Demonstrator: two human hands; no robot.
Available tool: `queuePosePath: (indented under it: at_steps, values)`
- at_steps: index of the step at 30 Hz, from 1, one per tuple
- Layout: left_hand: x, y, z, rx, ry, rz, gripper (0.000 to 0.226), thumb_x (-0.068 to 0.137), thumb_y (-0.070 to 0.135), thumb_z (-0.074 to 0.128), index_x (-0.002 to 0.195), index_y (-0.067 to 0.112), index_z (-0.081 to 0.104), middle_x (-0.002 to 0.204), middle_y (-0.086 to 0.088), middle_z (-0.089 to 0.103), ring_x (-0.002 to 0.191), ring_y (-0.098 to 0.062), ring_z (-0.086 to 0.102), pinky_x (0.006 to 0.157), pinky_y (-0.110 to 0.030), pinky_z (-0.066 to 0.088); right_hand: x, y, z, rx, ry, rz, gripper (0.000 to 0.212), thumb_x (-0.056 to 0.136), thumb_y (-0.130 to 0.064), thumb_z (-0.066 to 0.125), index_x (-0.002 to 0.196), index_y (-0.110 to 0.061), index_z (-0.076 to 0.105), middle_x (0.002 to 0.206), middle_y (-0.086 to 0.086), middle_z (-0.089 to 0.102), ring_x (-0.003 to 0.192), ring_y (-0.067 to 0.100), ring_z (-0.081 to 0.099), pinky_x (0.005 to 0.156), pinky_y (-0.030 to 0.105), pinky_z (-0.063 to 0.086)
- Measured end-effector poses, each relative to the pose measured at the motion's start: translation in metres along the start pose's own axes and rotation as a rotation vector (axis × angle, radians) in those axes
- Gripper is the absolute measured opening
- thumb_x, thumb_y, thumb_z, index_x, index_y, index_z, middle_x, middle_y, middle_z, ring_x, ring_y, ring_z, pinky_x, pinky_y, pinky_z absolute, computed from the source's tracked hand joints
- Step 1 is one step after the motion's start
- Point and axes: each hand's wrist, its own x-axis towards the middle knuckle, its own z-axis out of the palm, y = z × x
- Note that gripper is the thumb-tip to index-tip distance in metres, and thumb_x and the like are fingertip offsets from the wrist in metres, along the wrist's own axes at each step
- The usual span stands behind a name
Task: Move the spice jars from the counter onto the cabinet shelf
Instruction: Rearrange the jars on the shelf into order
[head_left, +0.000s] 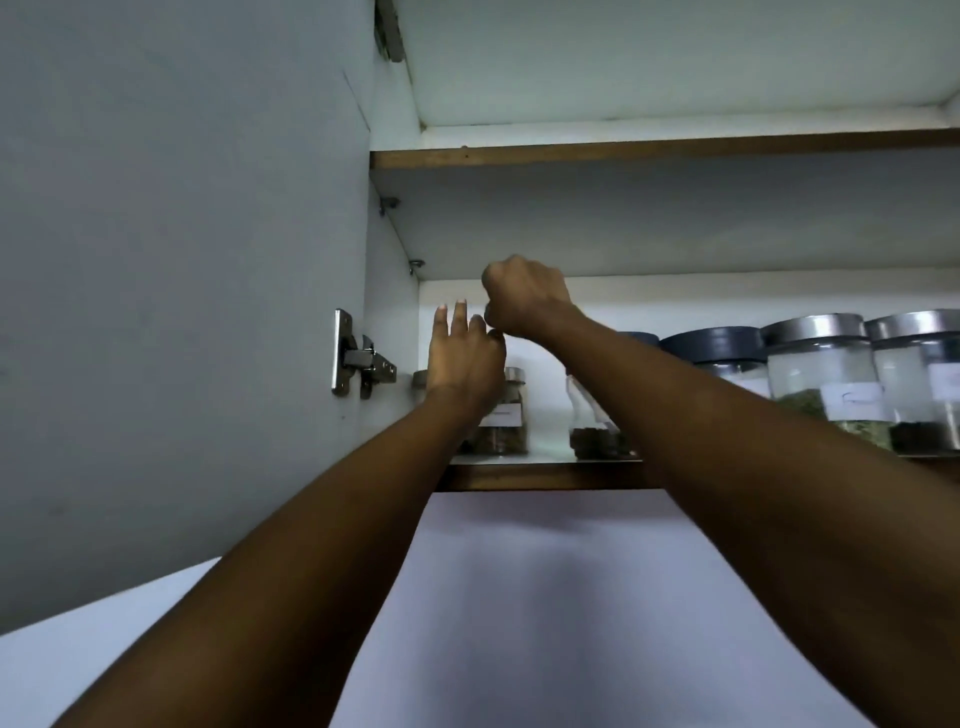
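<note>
I look up into an open cabinet. My right hand (524, 301) is closed in a fist above the lower shelf (545, 477). A small grey rim shows at its left edge, seemingly the lid of a spice jar; the rest is hidden behind my hands. My left hand (465, 358) reaches in beside it with fingers straight and apart, its thumb close to the right fist. Behind the left wrist a small labelled spice jar (511, 415) with a metal lid stands on the shelf. Another clear jar (589, 431) with dark spice stands to its right, partly behind my right forearm.
Larger jars fill the shelf's right side: one with a dark lid (722, 348) and two with steel lids (821, 374) (919, 379). The open cabinet door (182, 260) with its hinge (358, 358) is on the left. An upper shelf (623, 150) runs above.
</note>
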Motion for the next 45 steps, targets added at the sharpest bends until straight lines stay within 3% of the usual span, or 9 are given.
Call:
queuePosePath:
  at_steps: [5, 8, 13, 24, 28, 32, 36, 40, 45]
  values:
    - [-0.006, 0.021, -0.041, -0.114, 0.184, -0.036, 0.028, 0.090, 0.021, 0.044, 0.103, 0.008, 0.065, 0.109, -0.012, 0.066, 0.108, -0.027, 0.056, 0.109, -0.045, 0.025, -0.012, 0.032, -0.038, 0.004, 0.201, -0.021, 0.014, 0.087, -0.011, 0.048, 0.088, -0.005, 0.061, 0.078, 0.009, 0.050, 0.071, 0.026, 0.049, 0.065, 0.030, 0.034]
    - [-0.006, 0.026, -0.062, -0.136, 0.250, -0.040, 0.027, 0.090, 0.020, 0.042, 0.098, 0.007, 0.064, 0.101, -0.012, 0.067, 0.096, -0.028, 0.058, 0.092, -0.039, 0.038, -0.022, 0.060, -0.052, 0.040, 0.268, 0.005, 0.019, 0.086, -0.014, 0.047, 0.089, -0.003, 0.062, 0.086, 0.014, 0.063, 0.079, 0.030, 0.059, 0.065, 0.029, 0.035]
    - [-0.002, 0.028, -0.091, -0.168, 0.253, -0.074, 0.022, 0.089, 0.018, 0.043, 0.098, 0.007, 0.060, 0.094, -0.012, 0.065, 0.080, -0.025, 0.052, 0.073, -0.033, 0.036, -0.046, 0.102, -0.069, 0.111, 0.227, 0.038, 0.022, 0.084, -0.014, 0.046, 0.084, 0.001, 0.062, 0.085, 0.021, 0.064, 0.075, 0.035, 0.057, 0.062, 0.030, 0.035]
    - [-0.008, 0.043, -0.136, -0.198, 0.284, 0.081, 0.031, 0.090, 0.015, 0.041, 0.116, 0.013, 0.057, 0.108, -0.009, 0.065, 0.088, -0.028, 0.062, 0.062, -0.030, 0.036, -0.105, 0.165, -0.096, 0.172, -0.056, -0.079, 0.043, 0.097, -0.033, 0.038, 0.058, -0.014, 0.038, 0.058, 0.003, 0.043, 0.059, 0.024, 0.042, 0.059, 0.035, 0.034]
    - [-0.013, 0.049, -0.143, -0.244, 0.161, 0.235, 0.037, 0.088, 0.012, 0.045, 0.123, 0.015, 0.056, 0.128, -0.006, 0.058, 0.110, -0.027, 0.056, 0.084, -0.037, 0.048, -0.119, 0.174, -0.098, 0.117, -0.151, -0.100, 0.036, 0.095, -0.032, 0.042, 0.093, -0.004, 0.065, 0.098, 0.015, 0.067, 0.085, 0.030, 0.060, 0.075, 0.041, 0.049]
    - [-0.017, 0.058, -0.134, -0.249, -0.011, 0.262, 0.046, 0.091, 0.021, 0.048, 0.136, 0.017, 0.044, 0.141, -0.006, 0.047, 0.123, -0.027, 0.049, 0.098, -0.040, 0.041, -0.134, 0.171, -0.091, 0.090, -0.265, -0.107, 0.040, 0.093, -0.030, 0.050, 0.122, -0.005, 0.056, 0.127, 0.013, 0.058, 0.110, 0.029, 0.056, 0.092, 0.041, 0.045]
    - [-0.022, 0.062, -0.117, -0.329, -0.188, 0.258, 0.046, 0.092, 0.027, 0.047, 0.136, 0.015, 0.042, 0.136, -0.009, 0.051, 0.120, -0.028, 0.050, 0.097, -0.036, 0.038, -0.140, 0.166, -0.078, 0.021, -0.306, -0.150, 0.032, 0.090, -0.031, 0.052, 0.112, -0.007, 0.052, 0.111, 0.013, 0.059, 0.092, 0.027, 0.053, 0.075, 0.032, 0.038]
    - [-0.026, 0.062, -0.105, -0.339, -0.139, 0.229, 0.029, 0.088, 0.022, 0.050, 0.115, 0.013, 0.053, 0.116, -0.008, 0.061, 0.102, -0.029, 0.057, 0.081, -0.034, 0.041, -0.136, 0.163, -0.074, 0.021, -0.325, -0.108, 0.044, 0.085, -0.029, 0.058, 0.120, -0.003, 0.048, 0.109, 0.017, 0.057, 0.101, 0.032, 0.052, 0.084, 0.036, 0.041]
    - [-0.020, 0.062, -0.109, -0.354, -0.165, 0.209, 0.025, 0.090, 0.020, 0.046, 0.113, 0.016, 0.057, 0.116, -0.005, 0.062, 0.105, -0.028, 0.055, 0.083, -0.033, 0.037, -0.126, 0.159, -0.072, 0.065, -0.360, -0.067, 0.030, 0.072, -0.017, 0.068, 0.095, -0.004, 0.054, 0.091, 0.012, 0.052, 0.090, 0.030, 0.051, 0.067, 0.032, 0.037]
